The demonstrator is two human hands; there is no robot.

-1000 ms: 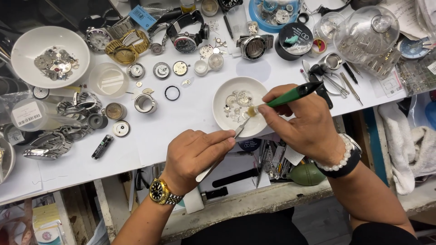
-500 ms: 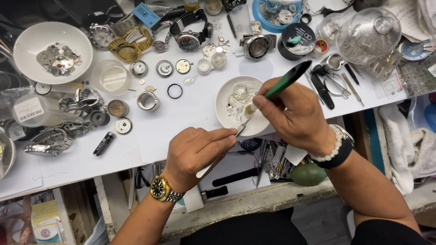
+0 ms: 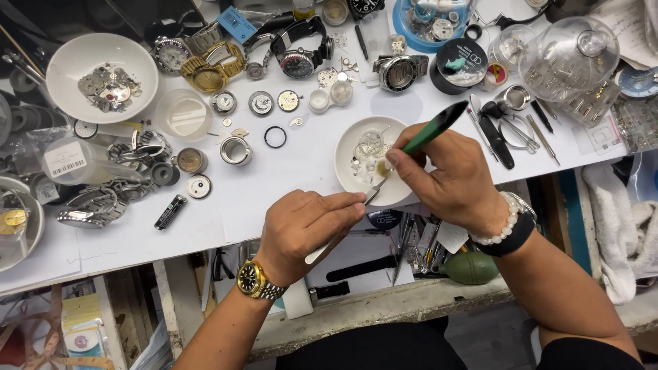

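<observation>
Fingers of your left hand (image 3: 301,229) pinch metal tweezers (image 3: 343,223), tips reaching into the small white dish (image 3: 346,164). Your right hand (image 3: 449,175) grips a green-handled brush (image 3: 432,129), its head pressed on a tiny yellowish part (image 3: 382,168), too small to identify. Your knuckles hide the dish's right rim.

Bright even overhead light, soft shadows, sharp focus.

small blue card with white print (image 3: 237,23) at the top, white barcode label (image 3: 66,162) on a clear tub far left; black round tin with white markings (image 3: 456,63) top right
</observation>
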